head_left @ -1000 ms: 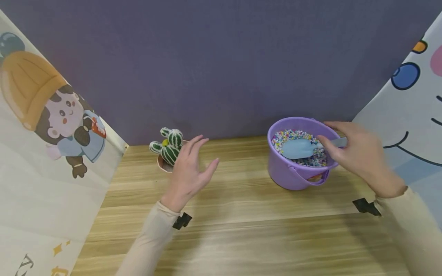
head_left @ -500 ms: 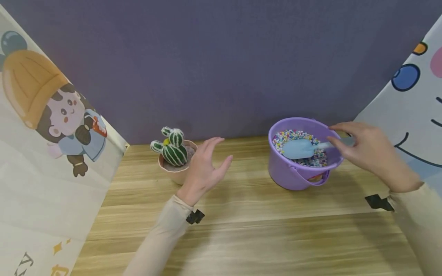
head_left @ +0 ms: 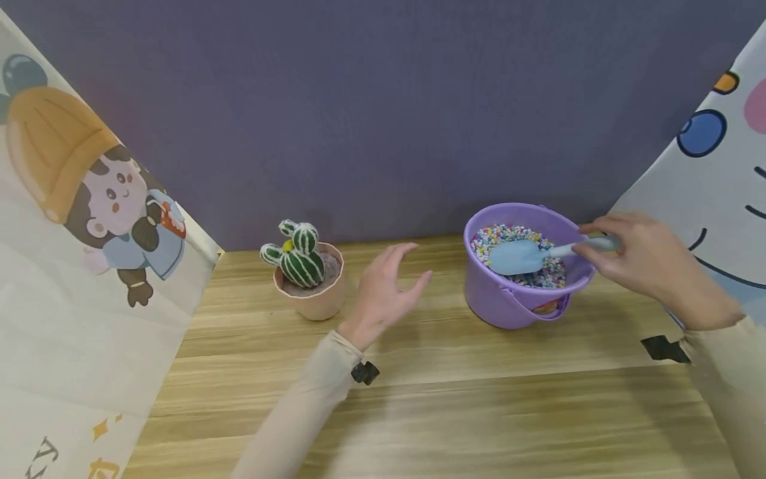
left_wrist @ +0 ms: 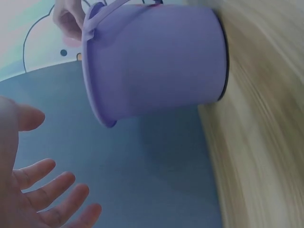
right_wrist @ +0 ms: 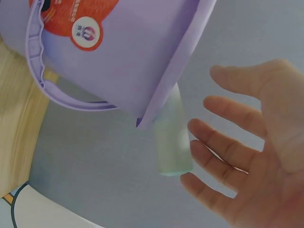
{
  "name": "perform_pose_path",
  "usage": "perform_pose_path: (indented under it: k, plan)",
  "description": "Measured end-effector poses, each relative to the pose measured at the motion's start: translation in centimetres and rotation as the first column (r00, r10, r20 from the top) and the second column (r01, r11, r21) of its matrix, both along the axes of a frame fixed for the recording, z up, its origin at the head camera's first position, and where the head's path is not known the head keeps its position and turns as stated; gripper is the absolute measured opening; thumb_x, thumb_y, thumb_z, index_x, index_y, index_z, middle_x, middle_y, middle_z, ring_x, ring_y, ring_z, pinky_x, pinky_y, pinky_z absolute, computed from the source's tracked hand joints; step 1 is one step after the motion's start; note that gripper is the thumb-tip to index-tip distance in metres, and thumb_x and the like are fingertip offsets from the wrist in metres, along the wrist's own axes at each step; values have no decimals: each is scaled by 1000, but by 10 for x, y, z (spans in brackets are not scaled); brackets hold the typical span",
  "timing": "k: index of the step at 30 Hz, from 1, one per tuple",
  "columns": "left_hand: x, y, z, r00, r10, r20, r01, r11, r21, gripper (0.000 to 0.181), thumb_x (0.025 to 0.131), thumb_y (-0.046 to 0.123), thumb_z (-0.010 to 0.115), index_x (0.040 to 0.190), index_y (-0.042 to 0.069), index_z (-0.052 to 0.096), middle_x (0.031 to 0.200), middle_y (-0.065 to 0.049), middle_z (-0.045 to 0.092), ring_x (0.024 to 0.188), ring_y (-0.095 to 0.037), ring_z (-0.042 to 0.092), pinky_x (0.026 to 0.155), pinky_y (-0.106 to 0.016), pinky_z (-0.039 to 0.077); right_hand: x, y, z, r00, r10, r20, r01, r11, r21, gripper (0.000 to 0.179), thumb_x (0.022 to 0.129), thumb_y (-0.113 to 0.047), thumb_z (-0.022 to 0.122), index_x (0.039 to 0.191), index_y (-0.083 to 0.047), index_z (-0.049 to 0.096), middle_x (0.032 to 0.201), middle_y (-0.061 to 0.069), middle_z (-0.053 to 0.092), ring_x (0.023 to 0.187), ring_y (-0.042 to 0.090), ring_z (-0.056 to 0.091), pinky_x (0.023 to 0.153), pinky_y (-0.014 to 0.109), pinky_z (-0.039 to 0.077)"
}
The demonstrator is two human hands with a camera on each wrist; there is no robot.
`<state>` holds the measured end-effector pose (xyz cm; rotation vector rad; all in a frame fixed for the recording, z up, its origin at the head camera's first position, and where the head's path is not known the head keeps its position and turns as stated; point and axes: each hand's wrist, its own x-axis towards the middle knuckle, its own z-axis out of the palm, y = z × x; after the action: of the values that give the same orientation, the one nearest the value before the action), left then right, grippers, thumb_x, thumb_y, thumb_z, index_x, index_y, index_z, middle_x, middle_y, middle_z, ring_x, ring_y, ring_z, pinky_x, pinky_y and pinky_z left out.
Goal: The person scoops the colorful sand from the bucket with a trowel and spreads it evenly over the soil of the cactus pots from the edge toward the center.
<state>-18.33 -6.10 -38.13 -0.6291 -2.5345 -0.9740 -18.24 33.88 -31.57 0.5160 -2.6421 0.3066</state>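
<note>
A pale blue toy shovel [head_left: 516,258] lies on small multicoloured beads [head_left: 499,235] inside the purple bucket [head_left: 492,299], its handle sticking out over the right rim. My right hand [head_left: 640,263] is around the handle's end. In the right wrist view, thumb and fingers spread beside the handle [right_wrist: 173,142], with a gap showing between them. My left hand [head_left: 383,296] hovers over the table left of the bucket, fingers relaxed and thumb apart, holding nothing. The left wrist view shows that hand's fingers [left_wrist: 50,194] clear of the bucket.
A knitted green cactus [head_left: 302,266] in a peach pot [head_left: 323,303] stands to the left on the wooden table [head_left: 419,412]. Behind is a dark blue-grey partition [head_left: 389,120]; printed panels flank both sides. The bucket's handle [right_wrist: 76,102] hangs down on its near side.
My left hand has moved right, away from the cactus pot and towards the bucket, uncovering the pot. My right hand has drawn back slightly to the right along the shovel's handle; the shovel stays put.
</note>
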Motion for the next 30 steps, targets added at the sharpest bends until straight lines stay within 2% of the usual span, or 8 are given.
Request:
perform_pose_path:
  k: [5, 11, 13, 17, 20, 24, 30]
  plan:
    - [-1, 14, -4, 999, -26, 47, 27, 1000, -1, 58, 100, 42, 71, 148, 12, 58, 146, -10, 66, 136, -29, 62, 117, -48, 51, 0, 3, -3, 999, -16, 39, 13, 998, 57, 44, 82, -26, 91, 115, 0, 79, 112, 27, 76, 106, 49, 67, 91, 69, 52]
    - [-3, 30, -9, 993, -80, 83, 82, 996, -27, 60, 103, 46, 65, 153, 14, 54, 155, -7, 60, 143, -26, 57, 122, -49, 47, -1, 5, -7, 995, -64, 79, 56, 993, 100, 48, 85, -34, 90, 120, -2, 78, 121, 28, 74, 114, 51, 64, 95, 72, 50]
    - [-3, 34, -10, 990, -97, 105, 98, 995, -10, 61, 104, 46, 64, 155, 15, 52, 157, -7, 58, 145, -26, 56, 122, -49, 46, -2, 5, -9, 996, -55, 65, 49, 994, 94, 46, 84, -31, 91, 116, -1, 79, 116, 27, 75, 110, 50, 65, 91, 71, 52]
    - [-5, 44, -10, 980, -116, 159, 113, 993, 27, 64, 104, 48, 62, 159, 18, 48, 162, -7, 53, 147, -26, 54, 123, -52, 44, -10, 5, -15, 1000, -5, 6, 4, 995, 95, 37, 77, -24, 94, 104, -2, 80, 97, 20, 77, 89, 42, 68, 77, 62, 55]
    - [-6, 51, -11, 975, -119, 187, 112, 993, 44, 67, 104, 50, 62, 161, 20, 45, 165, -5, 50, 150, -25, 51, 124, -53, 42, -15, 5, -20, 1000, 23, -3, -22, 996, 90, 32, 76, -23, 94, 99, -5, 80, 91, 15, 77, 81, 37, 68, 71, 58, 54]
    - [-8, 59, -11, 968, -132, 212, 120, 990, 67, 69, 103, 53, 61, 162, 22, 43, 168, -2, 46, 152, -24, 48, 125, -54, 41, -18, 5, -24, 1000, 25, 19, -27, 997, 71, 28, 79, -23, 93, 98, -7, 81, 96, 17, 79, 85, 37, 69, 75, 60, 55]
    - [-11, 70, -11, 963, -157, 220, 137, 985, 102, 73, 103, 54, 62, 163, 19, 42, 168, -1, 45, 154, -23, 46, 125, -54, 40, -21, 5, -28, 999, 46, 2, -46, 999, 28, 26, 78, -22, 94, 98, -8, 84, 103, 21, 80, 88, 41, 71, 79, 62, 55]
